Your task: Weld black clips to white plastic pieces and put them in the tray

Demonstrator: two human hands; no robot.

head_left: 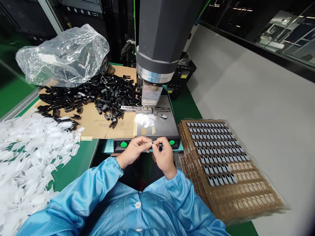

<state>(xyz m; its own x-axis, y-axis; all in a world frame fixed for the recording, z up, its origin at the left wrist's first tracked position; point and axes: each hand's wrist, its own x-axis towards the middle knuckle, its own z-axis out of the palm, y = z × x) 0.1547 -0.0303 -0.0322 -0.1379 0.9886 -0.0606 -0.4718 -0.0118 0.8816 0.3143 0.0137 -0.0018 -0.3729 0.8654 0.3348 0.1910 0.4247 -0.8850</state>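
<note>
Head view shows both hands meeting just in front of the press base: the left hand [133, 151] and right hand [164, 156] have their fingertips pinched together around a small black part [156, 144], which sits between them, close to the two green buttons [123, 144]. The step in hand looks like fitting or checking that piece by touch; any following move would call for fine fingertip control, since the piece is tiny. Beyond the hands stands the press [157, 49]; to their left lie a heap of black clips [98, 93] and white pieces [29, 147]; to their right, stacked trays [221, 164]. The fingers cover most of the part, so its shape and whether it is one piece or two cannot be told.
</note>
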